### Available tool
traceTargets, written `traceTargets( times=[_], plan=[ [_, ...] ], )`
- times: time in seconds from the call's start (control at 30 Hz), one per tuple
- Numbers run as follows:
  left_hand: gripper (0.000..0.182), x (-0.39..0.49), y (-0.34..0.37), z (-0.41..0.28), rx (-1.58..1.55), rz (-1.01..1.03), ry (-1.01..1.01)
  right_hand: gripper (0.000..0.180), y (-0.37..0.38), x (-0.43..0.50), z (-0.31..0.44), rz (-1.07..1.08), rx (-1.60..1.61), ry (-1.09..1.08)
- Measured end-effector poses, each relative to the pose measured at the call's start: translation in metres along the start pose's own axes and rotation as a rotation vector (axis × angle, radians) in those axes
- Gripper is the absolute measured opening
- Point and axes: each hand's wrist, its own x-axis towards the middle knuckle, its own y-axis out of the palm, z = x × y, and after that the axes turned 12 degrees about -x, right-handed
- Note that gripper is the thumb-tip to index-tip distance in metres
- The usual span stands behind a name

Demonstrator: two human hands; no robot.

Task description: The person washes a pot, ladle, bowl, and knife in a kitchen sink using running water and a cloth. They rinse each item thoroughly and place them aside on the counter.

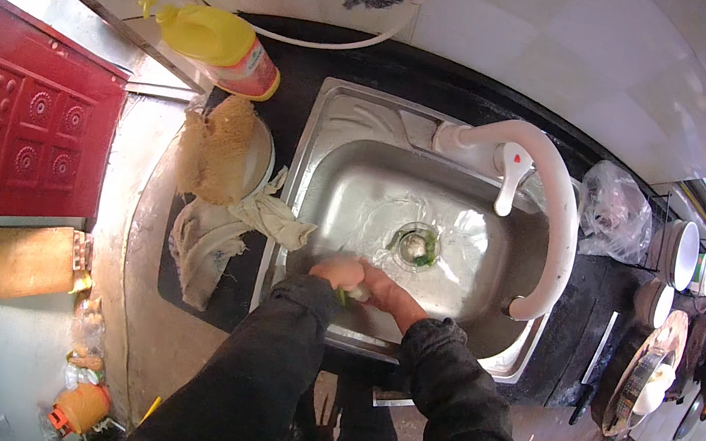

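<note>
Over the front left part of the stainless steel sink, my left hand and my right hand meet, fingers together. A small white and green vegetable shows between them, and my left hand is closed around it. The fingers of my right hand reach to the same spot, but their exact grip is partly hidden. Green leafy scraps lie around the drain strainer. Water wets the basin floor. At the right, the white curved faucet has its outlet over the basin, beside its lever.
Left of the sink are a yellow pump bottle, a tan loofah on a bowl, and cloths, one touching the sink rim. A plastic bag, white bowls and a knife lie to the right.
</note>
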Motion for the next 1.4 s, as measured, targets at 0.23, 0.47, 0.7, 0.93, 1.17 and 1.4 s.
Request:
traceTargets(
  times=[0.23,0.47,0.7,0.93,1.17,1.4],
  plan=[
    [0.036,-0.118,-0.044,-0.053,-1.488,-0.044,0.038,0.074,0.052,0.008,-0.083,-0.242,0.673,0.045],
    [0.020,-0.049,-0.009,-0.049,-1.273,-0.727,0.124,0.045,0.002,-0.015,0.009,-0.580,1.173,0.171],
    [0.026,-0.117,-0.012,-0.138,-1.395,-1.046,0.274,0.026,-0.035,-0.054,0.129,-1.071,1.130,0.320],
    [0.023,-0.198,-0.053,-0.189,-1.646,-0.901,0.622,0.021,-0.079,-0.083,0.225,-1.223,0.888,0.097],
    [0.020,-0.237,-0.053,-0.144,-1.665,-0.787,0.866,0.020,-0.045,-0.062,0.259,-1.413,0.993,0.005],
    [0.022,-0.255,-0.057,-0.115,-1.784,-0.592,0.888,0.034,-0.028,-0.042,0.282,-1.651,0.995,-0.057]
  ],
)
